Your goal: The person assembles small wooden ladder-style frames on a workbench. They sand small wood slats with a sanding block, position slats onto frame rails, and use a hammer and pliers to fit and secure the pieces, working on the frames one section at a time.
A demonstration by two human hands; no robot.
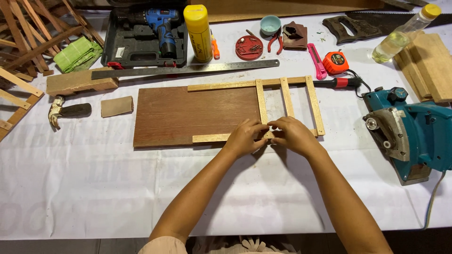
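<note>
Woodworking workshop: drill (162,29), saw (372,23), planer (414,134).

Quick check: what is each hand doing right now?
Left hand: fingers pinched on the wooden slat frame at its near rail.
Right hand: also gripping that near rail.

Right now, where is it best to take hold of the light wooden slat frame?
Probably grip the light wooden slat frame at its bare right-hand slat, coming from the right: that end overhangs the brown board, leaving room for fingers beneath, clear of both hands.

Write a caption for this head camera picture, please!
Both hands press a slat frame on a board.
</note>
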